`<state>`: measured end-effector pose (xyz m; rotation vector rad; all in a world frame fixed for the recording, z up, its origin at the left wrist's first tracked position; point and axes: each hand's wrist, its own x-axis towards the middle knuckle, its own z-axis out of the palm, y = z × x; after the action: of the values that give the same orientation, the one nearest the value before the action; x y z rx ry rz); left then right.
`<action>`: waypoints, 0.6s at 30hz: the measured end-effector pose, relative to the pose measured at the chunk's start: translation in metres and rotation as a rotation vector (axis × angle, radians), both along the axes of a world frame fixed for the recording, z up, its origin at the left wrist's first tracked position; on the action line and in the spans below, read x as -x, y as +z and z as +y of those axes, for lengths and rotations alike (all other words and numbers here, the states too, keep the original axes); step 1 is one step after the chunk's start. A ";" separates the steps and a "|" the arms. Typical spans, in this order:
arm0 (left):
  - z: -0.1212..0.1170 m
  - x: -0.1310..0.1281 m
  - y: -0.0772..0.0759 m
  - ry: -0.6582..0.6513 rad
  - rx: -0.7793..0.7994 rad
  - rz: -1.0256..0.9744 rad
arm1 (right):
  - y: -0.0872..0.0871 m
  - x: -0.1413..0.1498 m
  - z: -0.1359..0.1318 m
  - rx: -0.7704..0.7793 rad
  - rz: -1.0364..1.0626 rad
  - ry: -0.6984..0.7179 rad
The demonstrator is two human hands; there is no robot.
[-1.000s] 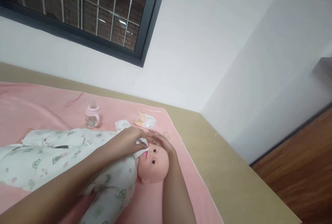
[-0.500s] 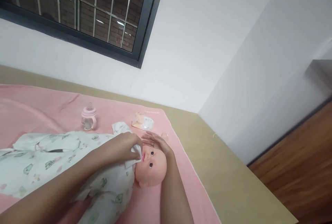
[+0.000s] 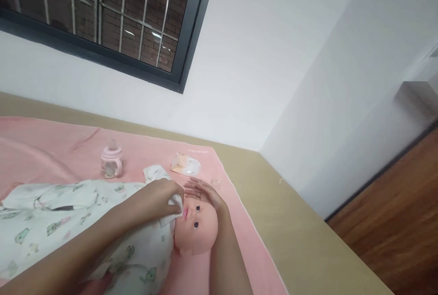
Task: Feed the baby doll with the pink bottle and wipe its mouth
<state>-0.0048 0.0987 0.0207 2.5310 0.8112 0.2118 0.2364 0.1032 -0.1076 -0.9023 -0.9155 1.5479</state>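
A baby doll (image 3: 196,235) lies on its back, its bald head towards the right, in a white outfit (image 3: 73,206) printed with small green and pink figures. My left hand (image 3: 160,197) pinches a white wipe (image 3: 171,217) and holds it at the doll's mouth and chin. Round the far side of the head lies my right hand (image 3: 205,193), fingers stretched out and a little apart, its palm and wrist against the top of the head. Part of the doll's neck and chest is hidden under my left hand and forearm.
On the pink sheet (image 3: 143,144) stand a pink baby bottle (image 3: 112,163) with a handle and a small white and orange packet (image 3: 185,165). A small clear object (image 3: 215,181) lies near my right hand. Beyond are the wooden surface's edge (image 3: 260,194), white walls and a barred window (image 3: 137,17).
The whole view has shifted slightly, so things sit a little lower and further left. The wipe stays at the doll's mouth, and my right hand stays beside its head.
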 end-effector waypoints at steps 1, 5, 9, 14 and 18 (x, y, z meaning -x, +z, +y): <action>0.000 0.000 0.001 0.008 -0.002 -0.002 | 0.000 -0.001 0.001 0.001 -0.003 0.004; 0.001 -0.002 0.001 0.039 -0.007 -0.010 | -0.002 -0.003 0.003 0.006 -0.016 0.014; 0.003 -0.003 -0.002 0.023 -0.022 -0.020 | -0.002 -0.002 0.003 0.008 -0.032 0.002; 0.004 -0.004 -0.006 0.043 -0.038 -0.045 | -0.003 -0.002 0.004 0.012 -0.032 -0.015; 0.004 -0.006 -0.007 0.046 -0.036 -0.033 | -0.003 -0.003 0.004 0.017 -0.040 -0.009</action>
<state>0.0013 0.1029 0.0138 2.5372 0.8610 0.2851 0.2395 0.1076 -0.1107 -0.9515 -0.9269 1.5367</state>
